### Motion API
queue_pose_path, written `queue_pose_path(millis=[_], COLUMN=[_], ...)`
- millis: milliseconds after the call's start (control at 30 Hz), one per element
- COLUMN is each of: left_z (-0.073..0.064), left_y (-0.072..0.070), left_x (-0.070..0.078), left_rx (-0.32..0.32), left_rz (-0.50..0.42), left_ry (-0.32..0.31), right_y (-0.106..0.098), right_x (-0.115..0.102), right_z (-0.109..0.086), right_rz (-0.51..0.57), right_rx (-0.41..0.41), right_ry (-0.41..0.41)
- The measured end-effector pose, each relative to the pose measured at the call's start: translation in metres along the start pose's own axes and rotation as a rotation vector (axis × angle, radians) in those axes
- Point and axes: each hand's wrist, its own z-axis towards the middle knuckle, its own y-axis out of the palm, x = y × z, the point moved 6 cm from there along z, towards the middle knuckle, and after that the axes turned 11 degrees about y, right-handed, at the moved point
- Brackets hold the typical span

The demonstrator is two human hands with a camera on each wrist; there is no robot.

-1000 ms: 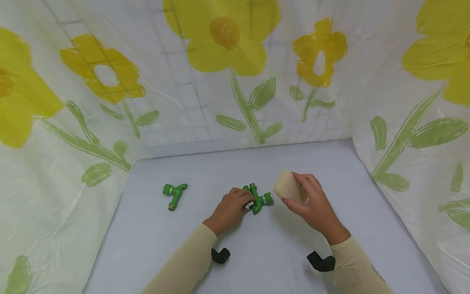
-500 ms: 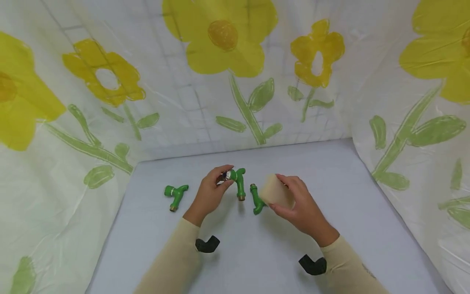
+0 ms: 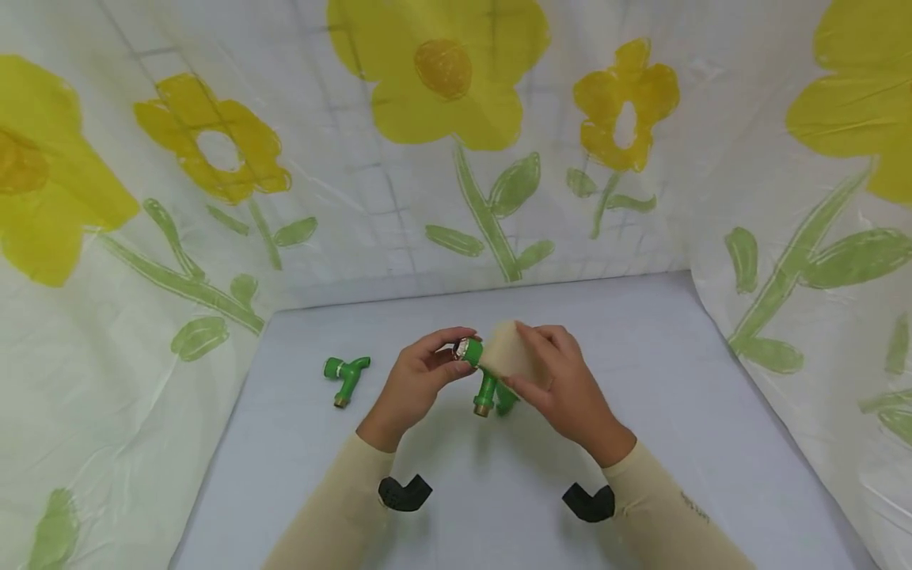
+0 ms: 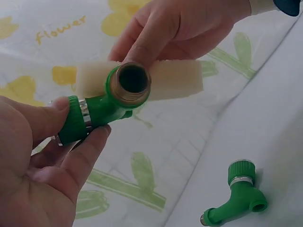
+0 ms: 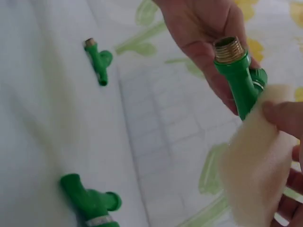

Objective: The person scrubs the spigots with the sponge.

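Note:
My left hand [image 3: 416, 380] grips a green tap [image 3: 486, 389] by its ribbed knob, thumb on one side and fingers on the other. The tap is lifted above the table, its brass threaded end toward me and downward. In my right hand [image 3: 570, 396] is a cream sponge block [image 3: 509, 356], pinched between thumb and fingers. Its face lies against the tap's body and hides the spout in the head view. From the left wrist, the sponge [image 4: 177, 78] shows just behind the tap's threaded mouth [image 4: 132, 78].
A second green tap [image 3: 506, 400] lies on the table under the hands, partly hidden by them. Another green tap [image 3: 347, 380] rests to the left. A white sheet with painted yellow flowers [image 3: 445, 71] hangs around the table's back and sides.
My left hand has picked the tap up from beside the middle one and moved it right. My right hand has brought the sponge leftward onto the tap.

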Motion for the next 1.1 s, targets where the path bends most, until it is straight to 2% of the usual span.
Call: queue_pose_path(millis=[100, 233, 300, 367, 467, 533, 567, 633, 733, 800, 867, 967, 1033, 1100], left_z=[0.0, 0.001, 0.001, 0.001, 0.002, 0.002, 0.002, 0.002, 0.002, 0.002, 0.002, 0.0, -0.001, -0.002], left_y=[-0.001, -0.005, -0.006, -0.005, -0.003, -0.002, -0.002, -0.004, -0.007, -0.007, -0.005, 0.0, 0.0, -0.002], left_x=[0.0, -0.001, 0.0, 0.0, 0.001, 0.001, 0.001, 0.0, -0.002, -0.001, 0.0, 0.001, 0.0, -0.001], left_rx=[0.024, 0.058, 0.057, 0.042, 0.022, 0.017, 0.022, 0.043, 0.064, 0.058, 0.03, 0.001, 0.011, 0.05], left_rz=[-0.006, 0.018, 0.024, 0.015, 0.008, -0.01, -0.021, -0.03, -0.03, -0.021, -0.035, -0.06, -0.065, -0.056], left_ry=[0.028, 0.034, 0.029, 0.03, 0.037, 0.042, 0.043, 0.042, 0.041, 0.041, 0.043, 0.04, 0.035, 0.029], right_y=[0.002, 0.014, 0.014, 0.009, 0.0, -0.002, -0.001, 0.004, 0.014, 0.014, 0.008, 0.0, 0.001, 0.009], right_x=[-0.004, -0.023, -0.026, -0.021, -0.006, -0.001, -0.001, -0.008, -0.024, -0.027, -0.022, -0.007, -0.004, -0.01], right_z=[-0.001, -0.009, -0.008, -0.003, 0.005, 0.006, 0.005, 0.001, -0.005, -0.004, 0.0, 0.006, 0.005, 0.0], right_rz=[-0.009, -0.015, -0.033, -0.067, -0.1, -0.1, -0.095, -0.083, -0.065, -0.07, -0.078, -0.086, -0.091, -0.088], right_rx=[-0.019, -0.132, -0.125, -0.057, 0.052, 0.075, 0.064, 0.002, -0.084, -0.061, 0.032, 0.142, 0.133, 0.049], right_ry=[-0.01, -0.152, -0.186, -0.149, -0.022, 0.028, 0.022, -0.045, -0.199, -0.237, -0.2, -0.076, -0.054, -0.1])
